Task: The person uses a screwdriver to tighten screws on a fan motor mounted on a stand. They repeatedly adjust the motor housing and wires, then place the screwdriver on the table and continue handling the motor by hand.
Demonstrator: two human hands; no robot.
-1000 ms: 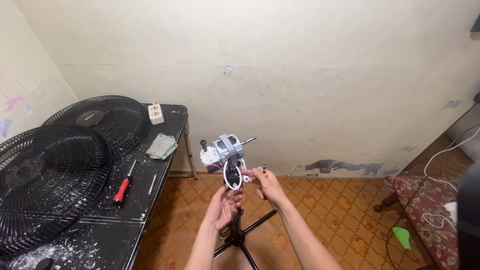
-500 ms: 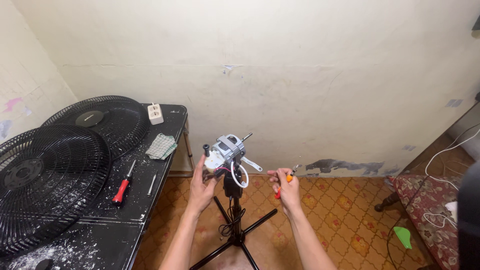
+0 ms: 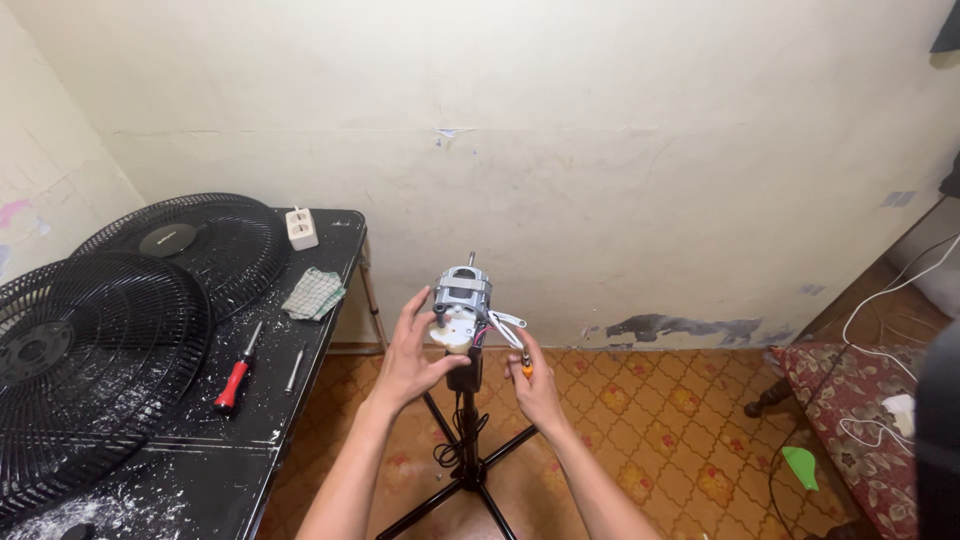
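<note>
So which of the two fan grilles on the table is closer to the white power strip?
The far grille, the one with the solid black centre cap. It lies flat near the power strip; the near grille leans over it.

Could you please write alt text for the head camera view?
Two bare hands work on a fan motor atop a black stand: left hand cups it, right hand holds a small orange tool. Fan grilles lie on a black table beside.

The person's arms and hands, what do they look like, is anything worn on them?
Both forearms are bare as far as the frame shows, with no sleeves in view. The left hand and right hand wear no gloves; no watch, bracelet or ring is visible.
</note>
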